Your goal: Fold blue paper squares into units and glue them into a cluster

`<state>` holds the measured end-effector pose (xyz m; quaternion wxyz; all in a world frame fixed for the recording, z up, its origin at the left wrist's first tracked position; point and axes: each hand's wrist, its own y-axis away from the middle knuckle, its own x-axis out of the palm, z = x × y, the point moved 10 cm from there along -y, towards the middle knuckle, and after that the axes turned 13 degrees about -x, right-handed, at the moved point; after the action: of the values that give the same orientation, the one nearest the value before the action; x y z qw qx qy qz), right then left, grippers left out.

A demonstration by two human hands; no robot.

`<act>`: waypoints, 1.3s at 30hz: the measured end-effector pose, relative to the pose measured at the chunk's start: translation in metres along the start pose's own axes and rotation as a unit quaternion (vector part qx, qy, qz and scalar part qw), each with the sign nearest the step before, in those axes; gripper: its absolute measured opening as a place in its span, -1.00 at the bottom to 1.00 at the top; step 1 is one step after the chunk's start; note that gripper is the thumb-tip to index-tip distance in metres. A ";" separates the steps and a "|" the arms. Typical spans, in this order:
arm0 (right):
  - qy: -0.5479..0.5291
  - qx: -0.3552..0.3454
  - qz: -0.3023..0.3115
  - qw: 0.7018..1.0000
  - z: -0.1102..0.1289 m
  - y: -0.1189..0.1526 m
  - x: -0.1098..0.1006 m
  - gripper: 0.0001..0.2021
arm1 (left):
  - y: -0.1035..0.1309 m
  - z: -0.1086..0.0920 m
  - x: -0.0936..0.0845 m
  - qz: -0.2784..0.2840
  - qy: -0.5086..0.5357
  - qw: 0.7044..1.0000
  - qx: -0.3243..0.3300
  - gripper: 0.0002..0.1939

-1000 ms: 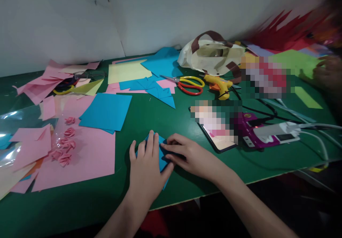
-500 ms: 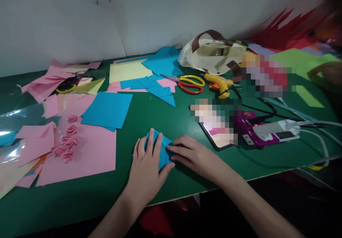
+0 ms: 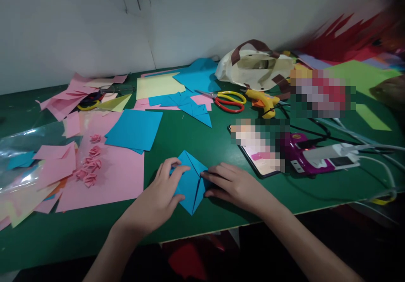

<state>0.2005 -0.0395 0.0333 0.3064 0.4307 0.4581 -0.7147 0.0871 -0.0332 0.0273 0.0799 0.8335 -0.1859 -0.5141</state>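
On my table (image 3: 177, 231), scissors (image 3: 229, 100) lie beyond the phone (image 3: 257, 151), left of the glue gun (image 3: 263, 102); paper roses (image 3: 91, 164) lie left.

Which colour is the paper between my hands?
The folded paper is blue, seen best in the head view.

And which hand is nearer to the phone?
Right. The right hand is just in front of the phone, at the right edge of the folded blue paper; the left hand is farther, at the paper's left.

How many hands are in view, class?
3: left hand and right hand, either side of the folded blue paper; another person's blurred hand by green paper, far right.
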 end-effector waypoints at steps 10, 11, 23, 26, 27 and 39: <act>-0.036 0.013 -0.022 0.999 -0.001 -0.002 -0.007 -0.83 | 0.000 0.021 -0.017 -0.018 -0.005 0.999 -0.036 -0.78; -0.047 0.013 -0.017 0.999 -0.002 -0.001 -0.005 -0.83 | 0.001 0.021 -0.017 -0.019 -0.005 0.999 -0.028 -0.77; -0.006 -0.019 0.006 1.000 0.000 -0.004 -0.001 -0.77 | 0.003 0.016 -0.016 0.004 -0.030 0.999 0.019 -0.79; 0.009 -0.028 0.006 1.000 0.003 -0.007 -0.002 -0.77 | 0.005 0.016 -0.015 -0.001 -0.042 0.998 0.037 -0.76; 0.008 -0.027 0.005 1.000 0.002 -0.008 -0.003 -0.78 | 0.005 0.017 -0.015 -0.003 -0.041 0.998 0.042 -0.73; -0.094 0.136 -0.031 0.986 -0.025 0.000 0.003 -0.80 | -0.002 0.028 -0.019 -0.052 0.044 0.998 -0.009 -0.82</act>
<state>0.2070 -0.0166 0.0255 0.2644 0.3842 0.3394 -0.8169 0.0553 -0.0218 0.0298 0.0688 0.8633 -0.1333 -0.4818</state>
